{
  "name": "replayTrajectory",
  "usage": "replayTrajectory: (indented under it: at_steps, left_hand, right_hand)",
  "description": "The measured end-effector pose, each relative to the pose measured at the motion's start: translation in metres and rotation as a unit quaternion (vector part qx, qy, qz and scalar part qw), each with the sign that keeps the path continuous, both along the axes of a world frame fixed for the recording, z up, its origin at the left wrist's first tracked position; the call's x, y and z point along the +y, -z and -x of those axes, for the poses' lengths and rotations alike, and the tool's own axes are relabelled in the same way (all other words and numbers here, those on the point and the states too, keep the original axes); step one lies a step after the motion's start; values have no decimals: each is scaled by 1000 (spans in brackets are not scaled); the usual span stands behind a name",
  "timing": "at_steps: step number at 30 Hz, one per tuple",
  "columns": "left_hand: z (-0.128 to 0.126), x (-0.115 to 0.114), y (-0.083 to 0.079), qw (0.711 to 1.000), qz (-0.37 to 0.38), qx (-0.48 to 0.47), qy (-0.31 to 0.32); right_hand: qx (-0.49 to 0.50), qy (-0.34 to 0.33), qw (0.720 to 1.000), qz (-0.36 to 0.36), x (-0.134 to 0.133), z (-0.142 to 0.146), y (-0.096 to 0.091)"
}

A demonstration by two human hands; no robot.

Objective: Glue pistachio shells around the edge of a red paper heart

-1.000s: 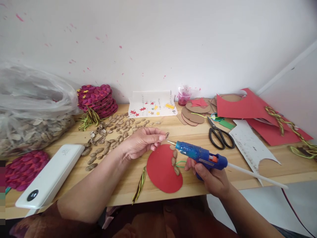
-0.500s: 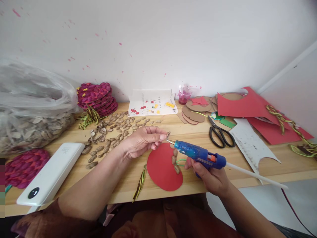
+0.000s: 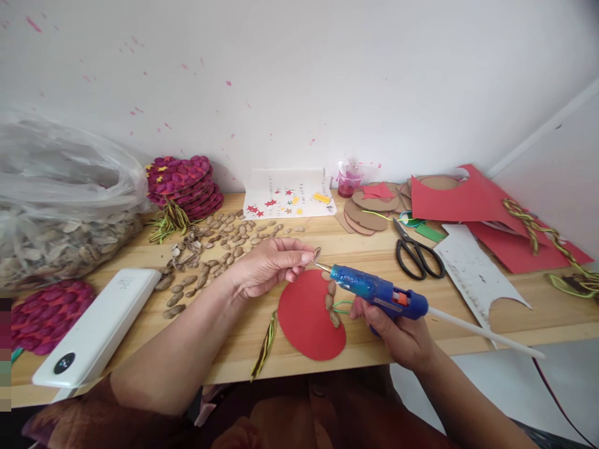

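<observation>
At twelve o'clock from the red disc (image 3: 304,318), the left hand (image 3: 262,265) pinches a peanut shell (image 3: 317,254), likely light and brittle, best held by its rim; the right hand (image 3: 405,340) grips a glue gun (image 3: 362,287).

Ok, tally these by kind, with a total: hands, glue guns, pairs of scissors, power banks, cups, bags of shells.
Hands: 2, left hand and right hand
Glue gun: 1
Scissors: 1 pair
Power bank: 1
Cup: 1
Bag of shells: 1
Total: 7
</observation>
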State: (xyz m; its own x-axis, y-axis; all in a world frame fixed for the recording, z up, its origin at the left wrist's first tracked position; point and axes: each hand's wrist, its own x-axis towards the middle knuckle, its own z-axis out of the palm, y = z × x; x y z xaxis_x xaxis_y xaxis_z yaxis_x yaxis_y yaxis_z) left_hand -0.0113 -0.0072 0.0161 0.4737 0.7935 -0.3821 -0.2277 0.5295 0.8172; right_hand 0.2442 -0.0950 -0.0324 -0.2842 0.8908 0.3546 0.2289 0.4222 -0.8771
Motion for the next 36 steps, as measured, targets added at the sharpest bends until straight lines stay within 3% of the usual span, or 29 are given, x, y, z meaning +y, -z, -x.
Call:
replayTrajectory:
  at_steps: [20, 26, 30, 36]
  left_hand:
    - [3, 2, 1, 1000, -13, -7, 6]
    - [14, 6, -1, 990, -120, 77, 0]
    - [13, -1, 0, 939, -252, 231, 39]
    - [0, -15, 4, 763, -473, 434, 73]
  right_hand:
    - [-41, 19, 999, -13, 2, 3, -7]
    - [-29, 84, 995, 48, 5, 4, -4]
    - [37, 128, 981, 138, 8, 8, -6]
    - [144, 99, 966, 190, 9, 15, -12]
